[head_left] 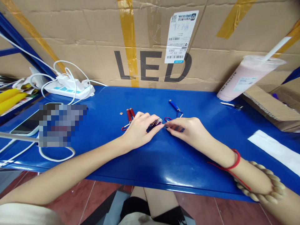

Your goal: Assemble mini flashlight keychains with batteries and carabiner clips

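Head view, single camera. The left hand (140, 129) has a short cylinder (156, 122) enclosed between thumb and curled fingers, with almost no slack; its silvery end faces the right hand (187, 129). The grip hides most of the barrel. The right hand's thumb and forefinger are drawn close, just beside that end; whether they pinch anything cannot be told.

The hold appears chosen to steady the barrel and leave its end accessible to the right fingertips. Both hands sit low over the blue table (140, 168), presumably for support. Just beyond the left hand are two red cylinders (129, 115), a red clip (125, 127) and, farther left, a small silvery disc (121, 113); likely kept near for easy reach. Beyond the gap between the hands lies a blue cylinder (173, 105), with a purplish clip (167, 119) nearer the grip.

Containers: well to the right and beyond the grip, a lidded cup (248, 78) holds a pale pink drink and a straw (277, 48). Nearer on that side, a cardboard box (262, 106) contains something purplish, not identifiable. Behind everything, a large carton marked LED (93, 37) shows none of its contents.
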`<action>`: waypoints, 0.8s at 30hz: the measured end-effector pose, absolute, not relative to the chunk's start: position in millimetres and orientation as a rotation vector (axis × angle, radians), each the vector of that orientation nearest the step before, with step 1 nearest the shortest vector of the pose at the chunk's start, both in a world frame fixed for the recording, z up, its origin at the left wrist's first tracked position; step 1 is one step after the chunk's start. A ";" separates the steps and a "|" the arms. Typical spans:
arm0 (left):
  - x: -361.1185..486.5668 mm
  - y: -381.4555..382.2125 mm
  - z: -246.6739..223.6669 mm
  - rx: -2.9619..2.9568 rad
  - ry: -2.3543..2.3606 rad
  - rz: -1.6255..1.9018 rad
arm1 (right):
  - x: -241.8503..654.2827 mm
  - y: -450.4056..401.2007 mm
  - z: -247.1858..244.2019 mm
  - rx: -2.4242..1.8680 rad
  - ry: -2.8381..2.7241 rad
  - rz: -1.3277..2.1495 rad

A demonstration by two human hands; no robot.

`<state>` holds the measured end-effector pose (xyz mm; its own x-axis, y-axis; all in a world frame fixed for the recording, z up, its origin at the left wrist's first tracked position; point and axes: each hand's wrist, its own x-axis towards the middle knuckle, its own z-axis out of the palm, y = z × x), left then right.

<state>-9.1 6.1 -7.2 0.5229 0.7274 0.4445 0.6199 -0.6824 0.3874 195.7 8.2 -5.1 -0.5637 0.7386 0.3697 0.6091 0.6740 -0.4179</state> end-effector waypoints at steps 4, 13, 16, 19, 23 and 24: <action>-8.7 6.2 -7.2 2.581 1.183 0.868 | 198.4 9.6 -5.2 -1.145 -2.371 0.318; -9.0 8.2 -9.9 2.633 1.131 0.924 | 191.9 1.0 -1.4 -1.042 -2.149 0.186; -9.1 8.0 -10.9 2.670 1.062 0.946 | 186.6 -5.1 2.6 -0.897 -2.032 0.187; -9.1 7.1 -10.1 2.682 0.962 0.892 | 184.1 -9.2 4.3 -0.798 -2.026 0.227; -9.6 6.2 -9.0 2.671 0.945 0.837 | 184.5 -9.7 4.4 -0.784 -2.049 0.285; -9.7 6.1 -9.2 2.671 0.947 0.830 | 185.0 -9.2 4.4 -0.780 -2.062 0.290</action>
<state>-9.7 6.1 -9.2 0.6393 0.6280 0.4438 0.5225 -0.7782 0.3485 185.0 -9.2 4.4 -0.4096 0.6268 0.6628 0.4195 0.7746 -0.4733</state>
